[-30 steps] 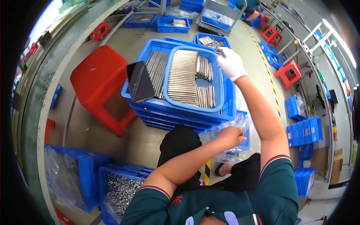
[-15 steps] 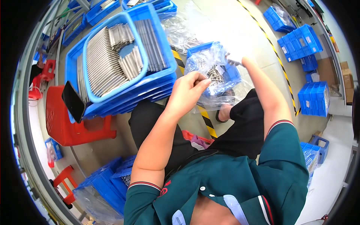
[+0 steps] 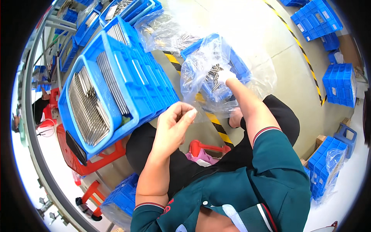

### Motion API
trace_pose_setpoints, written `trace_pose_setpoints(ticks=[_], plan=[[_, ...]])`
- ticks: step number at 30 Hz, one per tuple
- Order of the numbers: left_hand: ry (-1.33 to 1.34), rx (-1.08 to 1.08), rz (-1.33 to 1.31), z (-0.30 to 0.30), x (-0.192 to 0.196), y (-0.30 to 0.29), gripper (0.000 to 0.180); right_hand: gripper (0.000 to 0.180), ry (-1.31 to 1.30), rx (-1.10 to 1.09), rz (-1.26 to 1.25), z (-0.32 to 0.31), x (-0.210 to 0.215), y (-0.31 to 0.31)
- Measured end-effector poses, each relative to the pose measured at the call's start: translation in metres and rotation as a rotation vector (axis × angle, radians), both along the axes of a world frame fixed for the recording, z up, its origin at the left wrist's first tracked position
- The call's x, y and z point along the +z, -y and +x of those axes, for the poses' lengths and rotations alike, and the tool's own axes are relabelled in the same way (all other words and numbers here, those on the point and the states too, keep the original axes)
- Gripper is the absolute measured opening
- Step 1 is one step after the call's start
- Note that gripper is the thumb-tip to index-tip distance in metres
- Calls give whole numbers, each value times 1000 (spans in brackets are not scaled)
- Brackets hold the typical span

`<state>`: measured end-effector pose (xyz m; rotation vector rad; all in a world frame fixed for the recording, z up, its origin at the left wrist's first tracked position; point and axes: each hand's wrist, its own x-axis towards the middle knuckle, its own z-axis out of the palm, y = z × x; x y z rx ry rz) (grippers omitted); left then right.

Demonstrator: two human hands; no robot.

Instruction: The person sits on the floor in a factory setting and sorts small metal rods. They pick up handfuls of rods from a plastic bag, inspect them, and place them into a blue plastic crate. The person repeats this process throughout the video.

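A bare left hand (image 3: 174, 125) presses thumb to fingertips, while a white-gloved right hand (image 3: 226, 76), its grip hidden, dips among slim silver metal pins (image 3: 213, 73) inside a clear plastic bag (image 3: 192, 75) lining a blue plastic bin (image 3: 241, 67). Left of both hands, stacked blue plastic crates (image 3: 152, 85) carry neatly rowed silver metal rods (image 3: 83, 108).

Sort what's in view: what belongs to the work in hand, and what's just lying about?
Apparently in use:
gloved right hand
loose metal pins beside it
plastic-lined blue crate
bare left hand
rows of metal rods

Apparently lying about:
dark flat slab
red stool
pink cloth
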<state>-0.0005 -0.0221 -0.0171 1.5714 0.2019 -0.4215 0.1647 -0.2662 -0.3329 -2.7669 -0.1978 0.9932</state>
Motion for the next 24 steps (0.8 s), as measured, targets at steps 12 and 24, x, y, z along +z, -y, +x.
trace_pose_setpoints(ticks=[12,24], plan=[[-150,1,34,11,-4,-6,19,33,321,-163,87,31,-3,-86],[-148,-31,38,23,-3,-18,17,33,320,-138,56,38,-57,-101]])
